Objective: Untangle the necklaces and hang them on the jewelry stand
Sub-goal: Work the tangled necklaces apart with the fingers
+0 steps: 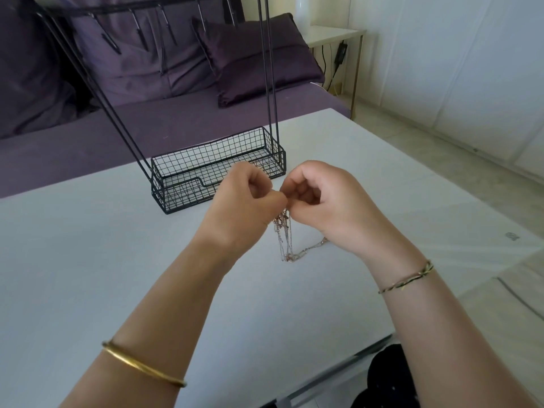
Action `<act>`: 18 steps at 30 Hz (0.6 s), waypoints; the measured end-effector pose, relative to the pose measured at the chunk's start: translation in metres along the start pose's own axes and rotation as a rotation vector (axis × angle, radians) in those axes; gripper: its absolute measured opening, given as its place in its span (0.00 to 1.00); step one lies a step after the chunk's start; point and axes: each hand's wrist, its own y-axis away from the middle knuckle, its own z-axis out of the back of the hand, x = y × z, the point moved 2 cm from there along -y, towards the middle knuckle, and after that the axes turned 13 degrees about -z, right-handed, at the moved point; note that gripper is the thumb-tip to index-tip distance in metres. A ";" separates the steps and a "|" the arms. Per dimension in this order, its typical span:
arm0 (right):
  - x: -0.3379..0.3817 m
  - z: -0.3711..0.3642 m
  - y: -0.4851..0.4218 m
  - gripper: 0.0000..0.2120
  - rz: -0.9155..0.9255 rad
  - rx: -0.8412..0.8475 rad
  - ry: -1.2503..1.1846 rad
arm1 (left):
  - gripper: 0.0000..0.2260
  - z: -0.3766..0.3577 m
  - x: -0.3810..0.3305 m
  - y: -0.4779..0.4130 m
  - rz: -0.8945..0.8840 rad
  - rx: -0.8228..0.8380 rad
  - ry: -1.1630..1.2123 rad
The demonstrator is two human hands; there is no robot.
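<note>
1. Where your left hand [250, 198] and right hand [321, 201] meet, the necklaces [284, 240] hang in one tangled bunch; strand count unclear, lowest loops reaching the table [88, 260].
2. Both hands pinch its top, fingers curled.
3. One stand [217, 169] sits just behind.

Soft, even daylight fills the scene, brightest on the pale wall [441, 69] at right and dimmer over the purple cushions [259, 60]. The desk [88, 260] carries only faint, diffuse shadows and no glare. Wide-angle distortion splays the jewelry stand [217, 154] rods outward, and fine detail looks slightly soft.
</note>
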 end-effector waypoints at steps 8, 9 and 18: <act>0.001 0.000 0.000 0.11 0.055 -0.086 0.126 | 0.07 0.000 0.003 0.000 0.279 0.066 0.393; 0.001 0.000 -0.001 0.10 0.059 -0.099 0.133 | 0.07 0.000 0.002 0.001 0.306 0.086 0.437; -0.004 0.000 -0.002 0.09 0.004 -0.085 0.057 | 0.06 0.002 0.005 0.002 0.196 0.109 0.197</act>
